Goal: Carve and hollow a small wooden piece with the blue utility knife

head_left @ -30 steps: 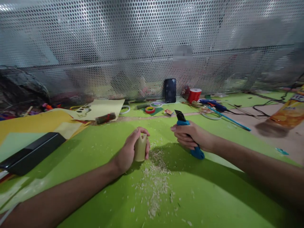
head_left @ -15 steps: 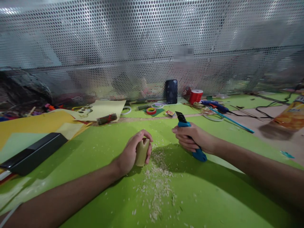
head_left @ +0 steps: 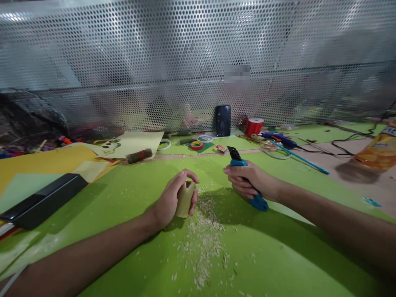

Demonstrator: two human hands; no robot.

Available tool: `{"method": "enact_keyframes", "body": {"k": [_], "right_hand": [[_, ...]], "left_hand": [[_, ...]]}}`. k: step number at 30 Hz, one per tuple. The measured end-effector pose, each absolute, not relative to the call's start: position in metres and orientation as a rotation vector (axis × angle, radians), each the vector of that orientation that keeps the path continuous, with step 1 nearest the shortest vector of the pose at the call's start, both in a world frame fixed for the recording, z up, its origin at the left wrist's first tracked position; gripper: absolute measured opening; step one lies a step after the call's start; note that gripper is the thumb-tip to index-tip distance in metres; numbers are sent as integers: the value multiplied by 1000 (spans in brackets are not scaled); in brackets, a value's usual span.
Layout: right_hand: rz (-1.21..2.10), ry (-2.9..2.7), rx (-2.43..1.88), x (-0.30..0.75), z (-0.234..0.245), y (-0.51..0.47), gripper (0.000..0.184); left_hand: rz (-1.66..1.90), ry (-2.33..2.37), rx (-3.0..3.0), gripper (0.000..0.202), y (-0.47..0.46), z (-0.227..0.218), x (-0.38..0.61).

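My left hand (head_left: 168, 200) is just left of centre, its fingers clamped around a short, pale tan, hollow tube (head_left: 185, 203) with a notch cut into its upper rim. The tube stands nearly upright in my grip, its top leaning a little to the right; I cannot tell whether its lower end touches the bright green tabletop (head_left: 123, 202).

My right hand (head_left: 247, 180) is well apart from it, right of centre, the fingers wrapped firmly around a blue plastic utility knife (head_left: 259, 203). Its dark blade (head_left: 235, 153) points up and slightly left, clear of the tube. Between my hands, and running toward me, lies a loose trail of thin, pale shavings (head_left: 206, 239), with more flecks scattered around it.

Farther back, a black phone (head_left: 223, 121) is propped upright in front of a perforated silver metal screen (head_left: 148, 53). Near the phone are a spool of bright red thread or ribbon (head_left: 254, 128) to its right and a red and yellow roll of tape (head_left: 197, 149) to its left. A blue glue gun (head_left: 280, 139) lies beyond my right hand. To my left, a long dark grey box (head_left: 46, 200) rests beside yellow and pale green sheets (head_left: 31, 163). At far right is a bottle with an orange label (head_left: 377, 149).
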State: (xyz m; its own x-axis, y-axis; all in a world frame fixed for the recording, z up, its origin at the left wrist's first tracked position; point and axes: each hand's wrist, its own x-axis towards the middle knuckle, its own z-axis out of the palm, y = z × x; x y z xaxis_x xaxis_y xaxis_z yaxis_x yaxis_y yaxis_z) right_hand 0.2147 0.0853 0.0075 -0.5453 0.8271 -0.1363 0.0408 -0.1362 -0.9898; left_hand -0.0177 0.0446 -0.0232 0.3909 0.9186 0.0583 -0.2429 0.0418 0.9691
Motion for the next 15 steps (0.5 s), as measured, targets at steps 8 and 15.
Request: {"method": "enact_keyframes", "body": {"k": [8,15], "right_hand": [[1710,-1579,-998,215,6,86,43],[1630,-1674,-1060,214,5,86,47]], "left_hand": [[1047,742,1296,29,44,-24,-19],[1029,760,1319,17,43,-25,-20]]}}
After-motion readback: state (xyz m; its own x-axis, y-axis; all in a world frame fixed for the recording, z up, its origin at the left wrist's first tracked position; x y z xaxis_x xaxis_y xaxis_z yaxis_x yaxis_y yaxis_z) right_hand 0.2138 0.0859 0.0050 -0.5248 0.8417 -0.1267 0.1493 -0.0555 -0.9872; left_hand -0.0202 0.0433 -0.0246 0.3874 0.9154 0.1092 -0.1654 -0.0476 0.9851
